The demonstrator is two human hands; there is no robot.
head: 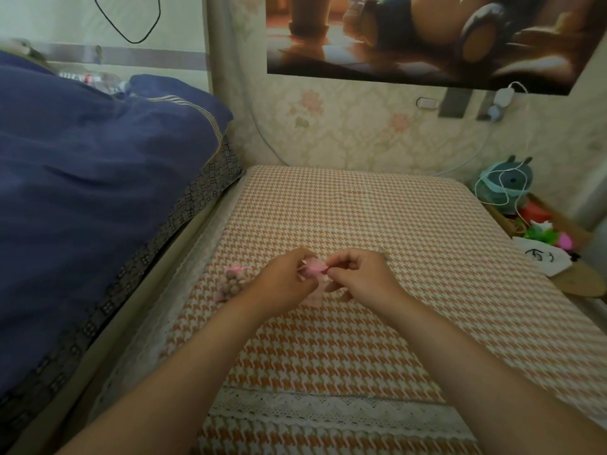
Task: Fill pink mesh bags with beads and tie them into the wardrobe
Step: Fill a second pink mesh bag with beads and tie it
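Head view: left hand [286,280] and right hand [358,274] both pinch a pink mesh bag [313,269] above the counter [377,224]; a filled bag [234,280] lies beside.

Two bare forearms reach in from the bottom edge, with no sleeve, cuff, watch or bracelet on either as far as they show. The left hand [282,284] and the right hand [358,274] are bare too, without gloves or rings that can be made out, and their fingers are short and rounded. The fingertips are slightly blurred, so nails and finer marks cannot be told.
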